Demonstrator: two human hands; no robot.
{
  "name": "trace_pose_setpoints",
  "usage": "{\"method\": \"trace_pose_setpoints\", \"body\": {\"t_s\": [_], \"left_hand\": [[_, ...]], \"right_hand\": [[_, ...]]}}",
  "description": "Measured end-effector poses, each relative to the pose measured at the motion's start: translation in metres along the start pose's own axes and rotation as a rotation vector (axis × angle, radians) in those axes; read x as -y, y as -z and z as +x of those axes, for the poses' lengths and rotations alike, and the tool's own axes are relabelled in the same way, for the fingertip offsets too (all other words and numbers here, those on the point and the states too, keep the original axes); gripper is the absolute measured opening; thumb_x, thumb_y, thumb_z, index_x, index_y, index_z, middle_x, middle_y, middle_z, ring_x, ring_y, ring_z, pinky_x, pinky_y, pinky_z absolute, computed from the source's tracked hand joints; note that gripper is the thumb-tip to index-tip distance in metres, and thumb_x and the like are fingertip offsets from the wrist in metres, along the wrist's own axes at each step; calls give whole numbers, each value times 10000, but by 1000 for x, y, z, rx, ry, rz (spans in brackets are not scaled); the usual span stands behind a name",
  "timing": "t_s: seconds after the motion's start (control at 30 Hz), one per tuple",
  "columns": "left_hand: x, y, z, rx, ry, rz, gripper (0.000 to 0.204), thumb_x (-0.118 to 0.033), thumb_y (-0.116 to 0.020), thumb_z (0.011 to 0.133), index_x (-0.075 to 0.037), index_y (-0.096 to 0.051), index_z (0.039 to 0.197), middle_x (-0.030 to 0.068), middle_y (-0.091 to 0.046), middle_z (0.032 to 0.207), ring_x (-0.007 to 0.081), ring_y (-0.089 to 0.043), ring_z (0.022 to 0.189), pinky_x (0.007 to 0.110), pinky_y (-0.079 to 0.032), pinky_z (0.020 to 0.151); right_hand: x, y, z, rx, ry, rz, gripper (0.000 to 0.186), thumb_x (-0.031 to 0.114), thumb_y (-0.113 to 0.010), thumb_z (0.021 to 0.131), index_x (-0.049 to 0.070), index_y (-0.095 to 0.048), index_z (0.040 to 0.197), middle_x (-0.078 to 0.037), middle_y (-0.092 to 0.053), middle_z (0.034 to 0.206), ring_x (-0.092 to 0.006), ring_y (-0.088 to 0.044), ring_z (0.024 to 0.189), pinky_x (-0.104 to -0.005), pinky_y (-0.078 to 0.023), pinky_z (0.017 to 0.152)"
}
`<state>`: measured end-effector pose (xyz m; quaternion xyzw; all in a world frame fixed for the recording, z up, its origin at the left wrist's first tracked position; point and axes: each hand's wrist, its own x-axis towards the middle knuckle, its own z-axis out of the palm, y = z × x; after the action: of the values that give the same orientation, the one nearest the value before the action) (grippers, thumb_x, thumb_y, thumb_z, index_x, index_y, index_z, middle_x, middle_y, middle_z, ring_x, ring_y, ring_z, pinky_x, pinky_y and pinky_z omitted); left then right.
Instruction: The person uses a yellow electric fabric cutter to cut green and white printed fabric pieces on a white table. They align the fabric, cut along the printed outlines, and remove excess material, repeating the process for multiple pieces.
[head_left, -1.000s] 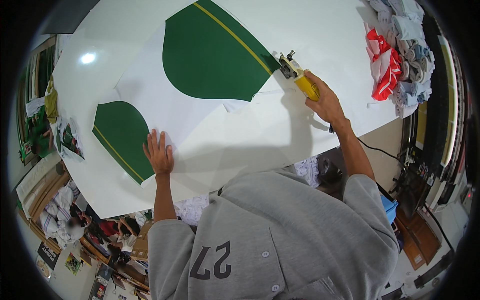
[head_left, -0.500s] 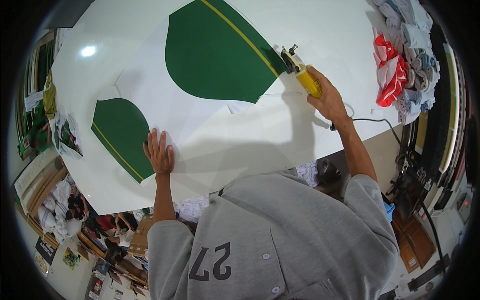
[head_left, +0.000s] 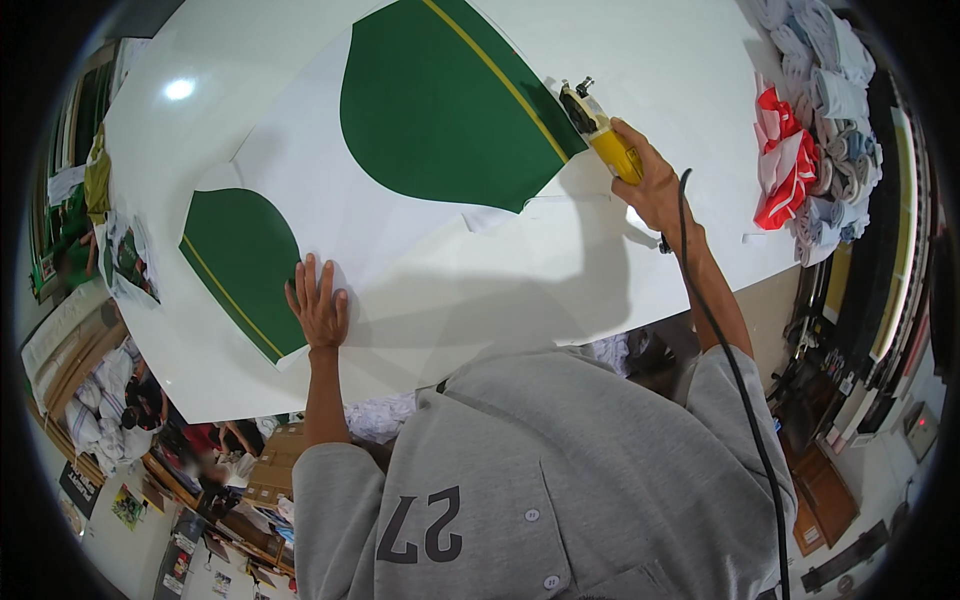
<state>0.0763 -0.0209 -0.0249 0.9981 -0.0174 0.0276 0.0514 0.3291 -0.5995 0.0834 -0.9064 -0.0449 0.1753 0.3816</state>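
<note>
White fabric printed with two green panels lies spread on the table. My left hand is flat with fingers spread, its fingertips at the right edge of the smaller green panel. Yellow stripes cross both panels. My right hand grips the yellow body of an electric fabric cutter. The cutter's head is by the right edge of the larger green panel, near the end of its stripe; whether the blade touches the fabric is hard to tell. Its black cord runs over my right forearm.
The white table stretches out in front of me. Rolled white and grey fabrics are piled at its right edge, beside a crumpled red and white cloth. Fabric scraps sit at the left edge. A cardboard box stands below.
The cord, which trailed off to the right beside my arm, now lies across my right forearm and sleeve. The cutter has shifted slightly; my left hand stays put.
</note>
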Motion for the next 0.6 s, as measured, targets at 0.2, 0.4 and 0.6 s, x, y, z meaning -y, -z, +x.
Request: {"method": "trace_pose_setpoints", "body": {"t_s": [0.2, 0.4, 0.6], "left_hand": [[-1, 1, 0, -11, -5, -1, 575, -529, -384, 1188, -243, -564, 1653, 76, -412, 1799, 324, -317, 1684, 620, -145, 1363], [-2, 6, 2, -6, -19, -11, 547, -438, -459, 1167, -202, -562, 1650, 105, -425, 1788, 355, -332, 1674, 630, -159, 1347], [-3, 6, 3, -15, -11, -27, 545, -477, -452, 1171, -241, -566, 1648, 86, -422, 1791, 338, -339, 1672, 633, -150, 1350]], "right_hand": [[6, 0, 22, 23, 64, -13, 850, 25, -724, 896, 191, -465, 1689, -222, -662, 1486, -408, -642, 1382, -469, -523, 1166], [25, 0, 40, 52, -2, -72, 888, 22, -716, 892, 210, -428, 1711, -189, -624, 1580, -382, -619, 1438, -433, -475, 1242], [37, -5, 61, 18, 24, -114, 884, 81, -747, 916, 288, -416, 1710, -195, -652, 1526, -408, -630, 1400, -477, -518, 1183]]}}
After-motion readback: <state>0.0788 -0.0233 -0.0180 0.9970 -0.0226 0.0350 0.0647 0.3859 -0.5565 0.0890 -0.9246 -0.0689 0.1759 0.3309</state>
